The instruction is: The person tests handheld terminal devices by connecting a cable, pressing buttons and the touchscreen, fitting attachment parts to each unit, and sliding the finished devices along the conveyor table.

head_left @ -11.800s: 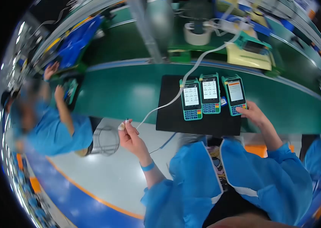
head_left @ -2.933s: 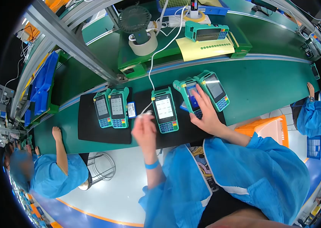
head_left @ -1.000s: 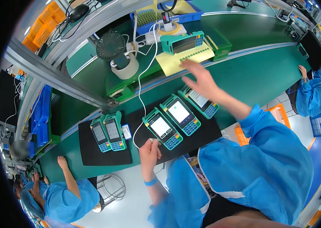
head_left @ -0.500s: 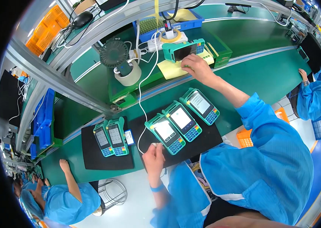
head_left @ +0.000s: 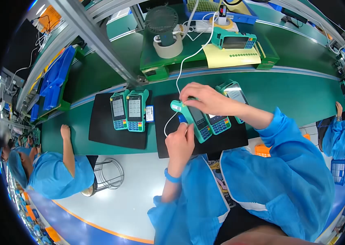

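Observation:
A teal payment terminal [head_left: 199,121] with a dark screen lies tilted under both my hands, at the left of a group of three. My left hand [head_left: 180,143] is closed at its lower left side; a small blue piece [head_left: 182,118] shows at the fingertips. The white cable [head_left: 189,57] loops down towards this hand, its end hidden. My right hand [head_left: 205,98] pinches at the terminal's top end, by a white label [head_left: 176,107]; what the fingertips hold is too small to tell. Another terminal [head_left: 220,123] is partly covered by my right hand, and a third [head_left: 236,93] stands beyond it.
Two lit terminals [head_left: 135,109] and a blue-white card [head_left: 150,114] lie on the left black mat [head_left: 103,134]. On the green shelf are a yellow sticker sheet [head_left: 229,61], another terminal [head_left: 238,41] and a small fan [head_left: 162,20]. Co-workers sit left [head_left: 54,173] and right [head_left: 344,136].
My right hand has come from the yellow sheet down to the left terminal's top. My left hand has moved up to that terminal, now tilted and dark-screened. The view has shifted.

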Motion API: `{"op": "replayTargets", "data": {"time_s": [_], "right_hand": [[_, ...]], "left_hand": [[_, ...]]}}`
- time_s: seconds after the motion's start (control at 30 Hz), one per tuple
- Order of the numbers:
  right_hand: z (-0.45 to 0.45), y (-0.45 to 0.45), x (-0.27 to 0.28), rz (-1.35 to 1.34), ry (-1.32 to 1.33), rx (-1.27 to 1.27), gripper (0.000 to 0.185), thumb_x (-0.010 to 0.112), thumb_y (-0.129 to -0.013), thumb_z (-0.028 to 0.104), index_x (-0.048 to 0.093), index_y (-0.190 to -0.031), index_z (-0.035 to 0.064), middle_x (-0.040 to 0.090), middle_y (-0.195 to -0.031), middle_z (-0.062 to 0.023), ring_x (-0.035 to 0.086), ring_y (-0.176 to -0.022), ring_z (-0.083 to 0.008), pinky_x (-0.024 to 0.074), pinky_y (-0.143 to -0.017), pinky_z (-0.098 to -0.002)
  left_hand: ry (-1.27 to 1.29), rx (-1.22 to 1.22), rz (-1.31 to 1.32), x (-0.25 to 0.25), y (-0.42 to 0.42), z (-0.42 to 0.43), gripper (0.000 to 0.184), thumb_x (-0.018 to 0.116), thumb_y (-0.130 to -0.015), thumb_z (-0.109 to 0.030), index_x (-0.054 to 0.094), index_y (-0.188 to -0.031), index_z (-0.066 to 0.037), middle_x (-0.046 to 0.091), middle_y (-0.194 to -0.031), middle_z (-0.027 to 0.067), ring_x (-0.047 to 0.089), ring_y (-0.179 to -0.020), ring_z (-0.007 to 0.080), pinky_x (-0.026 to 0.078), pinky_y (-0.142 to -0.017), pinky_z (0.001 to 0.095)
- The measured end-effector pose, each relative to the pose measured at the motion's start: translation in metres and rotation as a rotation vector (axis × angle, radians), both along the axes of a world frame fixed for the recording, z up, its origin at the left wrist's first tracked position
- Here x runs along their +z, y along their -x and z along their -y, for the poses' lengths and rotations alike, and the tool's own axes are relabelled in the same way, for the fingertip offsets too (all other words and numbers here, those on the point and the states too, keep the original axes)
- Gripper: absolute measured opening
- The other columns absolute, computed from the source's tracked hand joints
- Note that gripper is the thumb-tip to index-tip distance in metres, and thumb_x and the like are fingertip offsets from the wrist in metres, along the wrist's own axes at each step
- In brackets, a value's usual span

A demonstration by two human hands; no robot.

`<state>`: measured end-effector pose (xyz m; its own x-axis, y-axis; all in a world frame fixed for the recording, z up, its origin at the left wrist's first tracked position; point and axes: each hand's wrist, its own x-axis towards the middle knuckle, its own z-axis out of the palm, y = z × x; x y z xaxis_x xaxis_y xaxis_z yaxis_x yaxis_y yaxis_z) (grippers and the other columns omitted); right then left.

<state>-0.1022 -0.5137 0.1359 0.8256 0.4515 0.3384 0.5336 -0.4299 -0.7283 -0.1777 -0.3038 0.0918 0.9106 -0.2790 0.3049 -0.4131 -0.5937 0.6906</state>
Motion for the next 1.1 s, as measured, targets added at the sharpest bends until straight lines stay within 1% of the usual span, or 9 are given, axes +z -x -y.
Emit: {"op": "replayTargets", "data": {"time_s": [0.1,0.43,0.53,0.63,0.73,0.83,1.03,1.07,1.1], "right_hand": [[-0.015,-0.01,-0.013,0.063,0.093,0.031,0.008,0.071,-0.097,0.007,0.067,-0.103,0.0022,0.069,-0.116,-0.0124,0.065,-0.114,-0.0353,0.0539,-0.1,-0.0463],[-0.03,-0.017,-0.011,0.126,0.259,-0.021,0.01,0.071,-0.098,0.007,0.068,-0.102,-0.0015,0.068,-0.111,-0.0157,0.067,-0.109,-0.0377,0.0567,-0.094,-0.0471],[-0.033,-0.019,-0.017,0.202,0.317,-0.044,0.01,0.071,-0.096,0.006,0.069,-0.1,-0.002,0.069,-0.111,-0.015,0.067,-0.108,-0.0362,0.059,-0.091,-0.0451],[-0.035,-0.018,-0.017,0.328,0.335,-0.065,0.009,0.071,-0.09,0.006,0.071,-0.095,-0.0004,0.066,-0.101,-0.0127,0.068,-0.103,-0.0327,0.0615,-0.082,-0.0427],[-0.033,-0.014,-0.011,0.344,0.485,-0.041,0.016,0.074,-0.088,0.005,0.071,-0.102,-0.0024,0.071,-0.112,-0.0137,0.069,-0.108,-0.0333,0.0627,-0.085,-0.0412],[-0.032,-0.012,-0.017,0.388,0.468,-0.091,0.026,0.075,-0.086,0.004,0.073,-0.111,-0.0029,0.073,-0.117,-0.0134,0.071,-0.109,-0.0331,0.0634,-0.087,-0.0409],[-0.021,0.012,-0.021,0.322,0.056,-0.255,0.028,0.074,-0.091,0.003,0.073,-0.119,-0.0013,0.074,-0.122,-0.0143,0.071,-0.115,-0.0343,0.062,-0.091,-0.0448],[-0.016,0.022,-0.021,0.234,0.029,-0.219,0.037,0.074,-0.094,0.002,0.068,-0.13,0.0004,0.07,-0.131,-0.0171,0.067,-0.124,-0.0383,0.0584,-0.101,-0.0463],[-0.016,0.033,-0.023,0.216,0.015,-0.22,0.041,0.074,-0.094,0.003,0.066,-0.134,0.0006,0.067,-0.135,-0.0178,0.064,-0.127,-0.0392,0.0565,-0.104,-0.0463]], "left_hand": [[-0.012,0.012,-0.031,0.005,0.001,0.006,0.02,0.07,-0.104,-0.019,0.067,-0.093,-0.003,0.066,-0.068,0.0218,0.066,-0.063,0.0448,0.047,-0.055,0.0505],[-0.055,-0.001,0.024,0.017,-0.001,0.017,0.027,0.069,-0.104,-0.021,0.062,-0.085,-0.003,0.065,-0.064,0.0231,0.066,-0.06,0.0457,0.048,-0.055,0.0542],[-0.061,-0.003,0.036,0.014,-0.003,0.019,0.028,0.069,-0.104,-0.022,0.062,-0.084,-0.003,0.064,-0.063,0.0236,0.066,-0.06,0.046,0.049,-0.055,0.0553],[-0.069,-0.001,0.03,0.014,-0.003,0.02,0.028,0.069,-0.104,-0.022,0.063,-0.084,-0.004,0.064,-0.063,0.0237,0.067,-0.06,0.046,0.049,-0.055,0.0555],[-0.075,0.012,0.029,0.015,-0.002,0.021,0.029,0.069,-0.105,-0.022,0.063,-0.084,-0.004,0.064,-0.062,0.0239,0.067,-0.06,0.0461,0.049,-0.055,0.0553],[-0.072,0.006,0.008,0.016,-0.002,0.019,0.028,0.069,-0.105,-0.023,0.063,-0.085,-0.004,0.065,-0.065,0.0239,0.068,-0.062,0.0458,0.049,-0.055,0.0554],[0.1,-0.063,-0.112,-0.002,-0.003,-0.009,0.027,0.07,-0.105,-0.024,0.063,-0.088,-0.003,0.068,-0.07,0.0229,0.068,-0.067,0.0463,0.049,-0.058,0.0558],[0.153,-0.065,-0.13,-0.011,-0.004,-0.016,0.025,0.07,-0.105,-0.023,0.065,-0.09,-0.003,0.064,-0.067,0.0216,0.068,-0.06,0.0398,0.047,-0.055,0.0506],[0.184,-0.082,-0.218,-0.017,-0.004,-0.025,0.025,0.069,-0.106,-0.021,0.067,-0.09,-0.002,0.062,-0.063,0.0164,0.064,-0.055,0.0308,0.044,-0.053,0.0449]]}}
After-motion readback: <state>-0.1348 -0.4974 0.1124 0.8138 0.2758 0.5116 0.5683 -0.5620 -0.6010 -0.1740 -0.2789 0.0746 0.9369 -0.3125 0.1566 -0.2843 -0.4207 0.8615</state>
